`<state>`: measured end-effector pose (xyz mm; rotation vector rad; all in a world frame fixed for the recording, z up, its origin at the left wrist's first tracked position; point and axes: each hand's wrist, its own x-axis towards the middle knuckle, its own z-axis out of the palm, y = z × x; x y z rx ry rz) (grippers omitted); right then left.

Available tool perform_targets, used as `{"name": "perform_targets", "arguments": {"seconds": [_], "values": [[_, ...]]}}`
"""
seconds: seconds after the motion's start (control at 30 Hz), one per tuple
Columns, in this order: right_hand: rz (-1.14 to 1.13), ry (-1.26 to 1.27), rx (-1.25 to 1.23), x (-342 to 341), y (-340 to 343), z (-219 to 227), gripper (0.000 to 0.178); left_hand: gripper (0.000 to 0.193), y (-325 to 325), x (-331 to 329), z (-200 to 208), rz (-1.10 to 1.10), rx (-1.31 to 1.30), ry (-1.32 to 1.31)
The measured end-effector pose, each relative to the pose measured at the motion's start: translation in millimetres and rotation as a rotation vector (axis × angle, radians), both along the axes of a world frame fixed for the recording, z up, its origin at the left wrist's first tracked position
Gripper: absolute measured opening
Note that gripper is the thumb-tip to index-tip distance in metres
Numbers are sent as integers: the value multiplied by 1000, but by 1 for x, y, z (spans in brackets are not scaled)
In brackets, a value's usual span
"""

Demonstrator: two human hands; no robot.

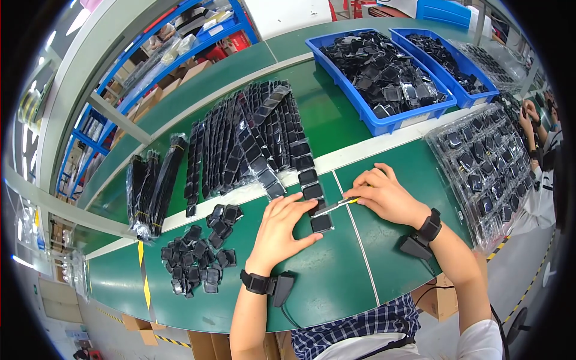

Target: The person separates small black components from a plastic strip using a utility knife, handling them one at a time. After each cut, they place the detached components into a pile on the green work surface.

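Observation:
A strip of black square pieces in clear film [308, 177] runs down the green table to its near end between my hands. My left hand [282, 225] lies over the strip's left side, its fingers stretched out and its thumb spread apart. My right hand [384, 195] is closed round a utility knife [334, 207] with a yellow and black handle. The knife's blade points left and lies across the strip, just above the last square [321, 224]. To the left of my left hand is a loose heap of separate black squares [195, 258].
Many more black strips [225, 141] lie side by side farther back, with tied bundles [165, 186] to their left. Two blue bins [384, 123] of black pieces stand at the back right. Clear trays [471, 219] are stacked at right; another person's hands [528, 117] show beyond.

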<state>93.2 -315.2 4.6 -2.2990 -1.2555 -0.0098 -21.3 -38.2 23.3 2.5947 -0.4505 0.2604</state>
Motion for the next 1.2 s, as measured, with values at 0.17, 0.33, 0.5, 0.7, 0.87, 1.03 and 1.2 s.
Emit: {"name": "perform_targets", "arguments": {"seconds": [0.17, 0.33, 0.5, 0.7, 0.87, 1.03, 1.2], "values": [[79, -25, -3, -5, 3, -2, 32, 48, -6, 2, -1, 5, -127, -14], [134, -14, 18, -13, 9, -1, 28, 20, -2, 12, -24, 36, -187, -102], [137, -6, 14, -13, 10, 0, 27, 16, -4, 14, -26, 74, -209, -110], [164, -59, -39, -3, 1, 10, 28, 15, -9, 11, -19, 99, -132, -105], [163, 98, -100, 3, -8, 18, 27, 17, -14, 10, -19, 62, -145, -90], [176, 27, 1, -8, 9, -1, 28, 16, -13, 10, -22, 64, -137, -111], [221, 26, 0, -4, 5, 5, 25, 15, -11, 7, -22, 72, -140, -89]]}}
